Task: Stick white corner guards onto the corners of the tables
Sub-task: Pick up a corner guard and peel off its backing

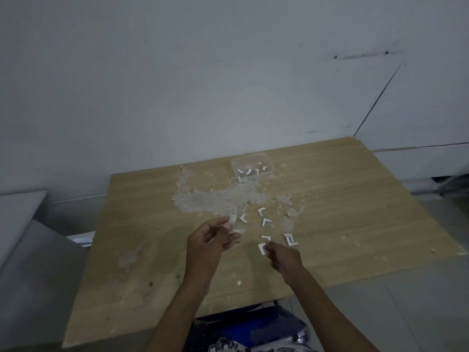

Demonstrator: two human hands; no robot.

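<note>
Left hand (212, 237) pinches a corner guard (233, 221) over mid-bench (127, 224). Right hand (284, 257), fingers curled, touches a loose guard (262, 248); grip unclear. Others (264, 221) scattered nearby; clear tray (252, 167) toward far edge.

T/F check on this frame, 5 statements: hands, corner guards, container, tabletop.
1. The left hand pinches a small pale piece at its fingertips. True.
2. The clear container sits at the near edge of the table. False: it is at the far side, close to the wall.
3. Several white corner guards lie loose on the wooden table, ahead of the hands. True.
4. The right hand holds the container. False: it is low over the table beside a guard, well short of the container; whether it grips anything cannot be told.
5. The tabletop has a patch of whitish scraps in its middle. True.
</note>
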